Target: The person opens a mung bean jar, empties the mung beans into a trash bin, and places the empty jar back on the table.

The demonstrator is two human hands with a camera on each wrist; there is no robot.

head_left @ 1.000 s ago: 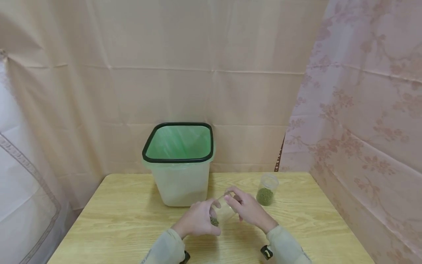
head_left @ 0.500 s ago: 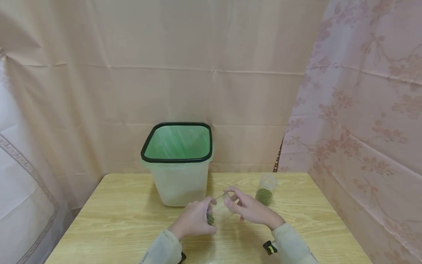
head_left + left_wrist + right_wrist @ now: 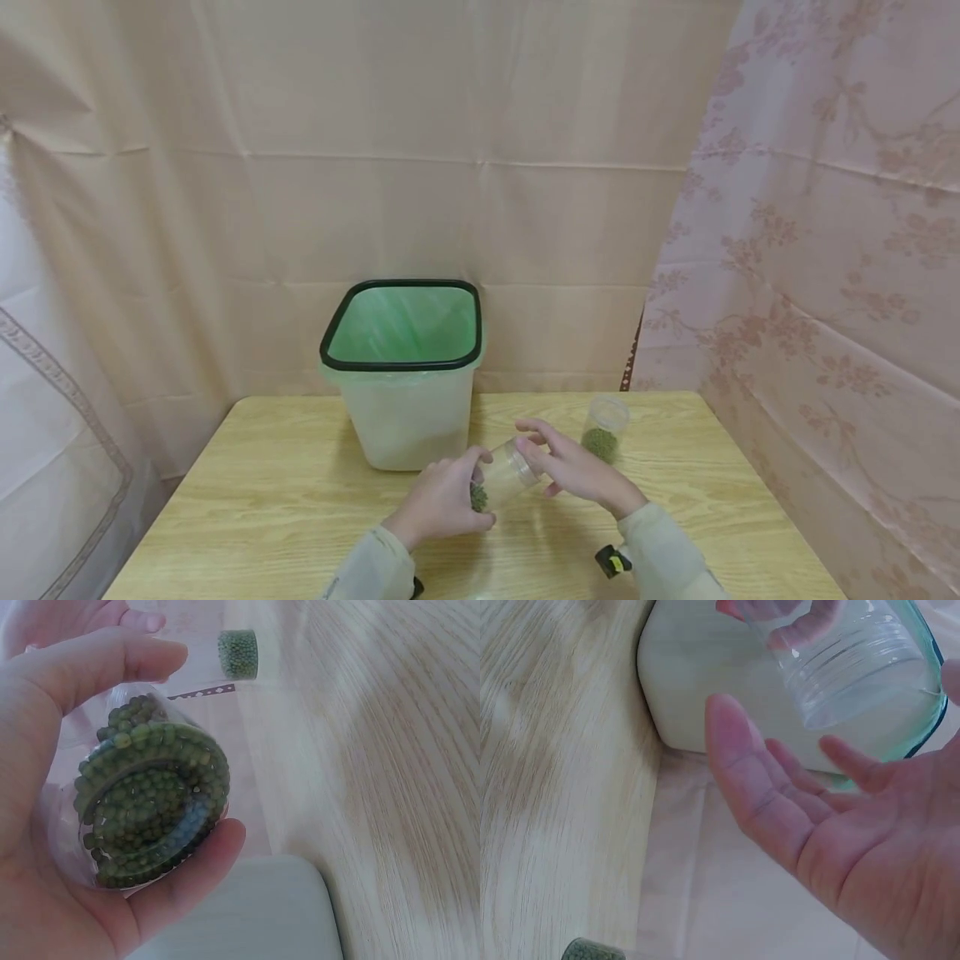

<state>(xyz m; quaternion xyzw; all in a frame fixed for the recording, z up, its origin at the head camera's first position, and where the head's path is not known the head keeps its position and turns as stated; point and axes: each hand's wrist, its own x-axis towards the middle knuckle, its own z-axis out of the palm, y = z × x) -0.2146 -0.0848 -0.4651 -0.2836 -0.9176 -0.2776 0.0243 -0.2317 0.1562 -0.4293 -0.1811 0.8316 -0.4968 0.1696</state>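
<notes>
My left hand (image 3: 442,502) grips a clear plastic jar (image 3: 504,475) by its base, tilted with the ridged end pointing up and right. Small green beans (image 3: 146,806), looking like mung beans, lie at the base in the left wrist view. Beside the ridged end is my right hand (image 3: 576,477), its fingers extended and holding nothing. The right wrist view has a small gap between that hand and the jar's ridged end (image 3: 862,671); whether a lid is on it I cannot tell. A second clear jar (image 3: 605,429), part filled with green beans, stands behind the right hand.
A pale bin (image 3: 408,421) with a green liner and black rim stands at the back of the wooden table (image 3: 262,500), left of the hands. Beige curtain (image 3: 360,167) hangs behind, and a pink floral curtain (image 3: 817,292) on the right.
The right hand's fingers have loosened from around the jar's ridged end and spread, uncovering it. Both hands have shifted slightly. The bin and second jar stay put.
</notes>
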